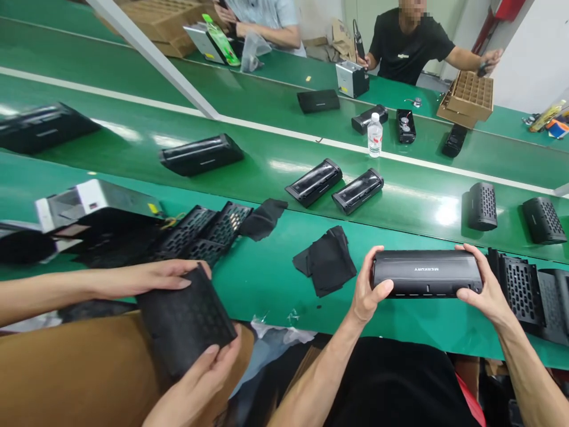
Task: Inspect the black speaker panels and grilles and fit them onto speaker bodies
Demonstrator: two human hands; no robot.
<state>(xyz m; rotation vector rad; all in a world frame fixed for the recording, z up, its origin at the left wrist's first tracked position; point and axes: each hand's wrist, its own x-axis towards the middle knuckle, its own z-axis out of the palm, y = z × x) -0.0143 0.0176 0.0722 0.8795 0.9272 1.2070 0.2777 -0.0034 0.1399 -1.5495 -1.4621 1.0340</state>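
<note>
Between my two hands is a long black speaker housing (427, 276) with MERKURY lettering, upside down from where I look. My left hand (371, 287) grips its left end, thumb on the front face. At the opposite end my right hand (482, 290) closes round it in the same way. The housing is held level above the green bench, and its far side is hidden. Left of my left hand lies a small pile of black cloth pieces (331, 264). Perforated black grilles (520, 287) are stacked just right of my right hand.
Black speaker housings (315, 181) stand along the green conveyor (262, 160), with a water bottle (374, 136) behind. At my left a co-worker's hands hold a black perforated panel (186, 320), near more grilles (200, 231). Across the line, a person in black sits by a cardboard divider box (469, 95).
</note>
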